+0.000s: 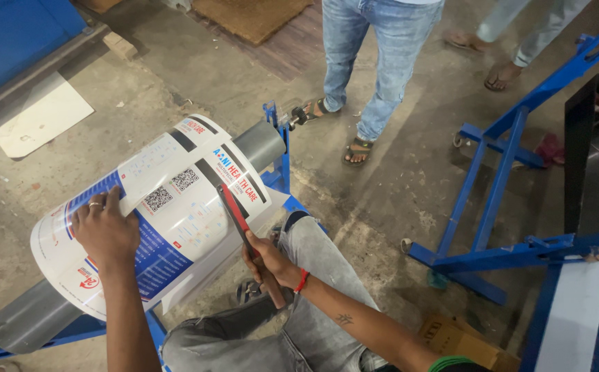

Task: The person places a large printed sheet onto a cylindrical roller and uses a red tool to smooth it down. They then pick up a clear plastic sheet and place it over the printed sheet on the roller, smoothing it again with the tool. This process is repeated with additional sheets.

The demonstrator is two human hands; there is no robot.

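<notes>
A large roll of printed white and blue film [169, 207] sits on a grey core tube [258, 143], held on a blue stand [282, 155]. My left hand [104, 231] lies flat on the left part of the roll, a ring on one finger. My right hand [268, 260] grips the handle of a long knife with a red blade [234, 210]. The blade lies against the roll's surface near its right end. My bent knee in grey trousers [313, 255] is just under that hand.
A person in blue jeans and sandals [372, 62] stands beyond the roll; another person's feet [502, 72] are at the upper right. A blue metal frame [499, 179] stands on the concrete floor to the right. A cardboard box [454, 337] lies low right.
</notes>
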